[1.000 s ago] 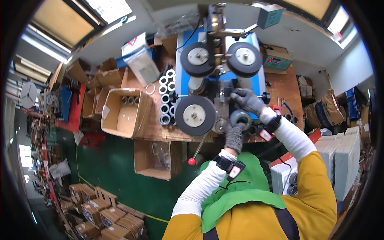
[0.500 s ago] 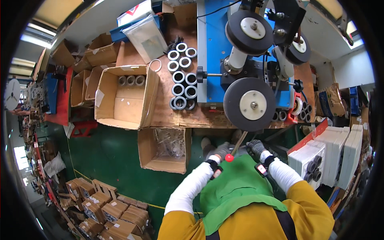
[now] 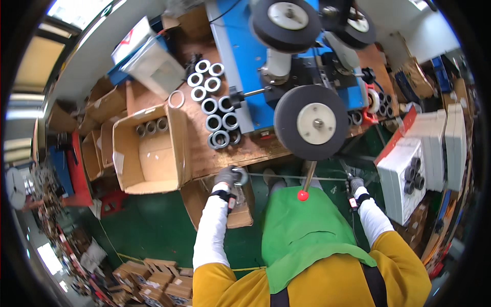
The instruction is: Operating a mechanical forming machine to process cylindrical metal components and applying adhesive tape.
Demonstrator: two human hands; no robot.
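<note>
My left hand (image 3: 225,178), in a grey glove, is closed on a silvery-grey ring-shaped roll (image 3: 241,176) above the lower carton. From that roll a thin pale strip (image 3: 291,177) stretches taut to the right, in front of the machine. At its far end, my right hand (image 3: 355,183), also gloved, is closed where the strip reaches its fingers; the exact grip is too small to see. Between my hands, a metal lever with a red knob (image 3: 303,195) points toward me from below the front black wheel (image 3: 291,123) of the blue machine (image 3: 245,51).
Several grey rings (image 3: 213,106) stand on the wooden bench (image 3: 204,163) left of the machine. An open carton (image 3: 153,179) holding 3 rings sits at the bench's left. Below is another open carton (image 3: 240,220). White cases (image 3: 401,174) stand at the right.
My hands have moved apart from beside the lever, left to above the lower carton and right toward the white cases. The strip now spans between them. The view has shifted and tilted.
</note>
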